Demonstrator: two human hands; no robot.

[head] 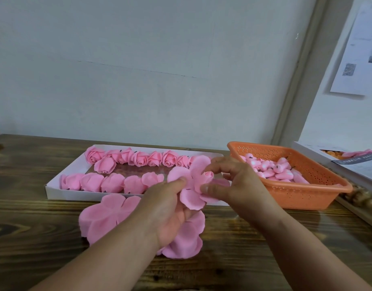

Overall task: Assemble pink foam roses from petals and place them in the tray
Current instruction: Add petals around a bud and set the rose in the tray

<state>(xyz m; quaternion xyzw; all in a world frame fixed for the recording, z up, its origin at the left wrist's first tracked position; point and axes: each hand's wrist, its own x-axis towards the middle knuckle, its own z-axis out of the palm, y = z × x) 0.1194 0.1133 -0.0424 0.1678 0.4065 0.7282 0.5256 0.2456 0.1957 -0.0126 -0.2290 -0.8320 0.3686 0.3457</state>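
Loose pink petal sheets [101, 217] lie on the desk [244, 248] beneath your wrists, waiting their turn. Behind them the white tray [55, 189] already carries two rows of finished roses [139, 158], with room left at its right end, and the orange basket [319, 185] holds plenty of buds. Your left hand [170, 208] pinches a petal layer [191, 185] while your right hand [239, 181] curls its fingers [210, 189] around the bud [208, 176] seated in it
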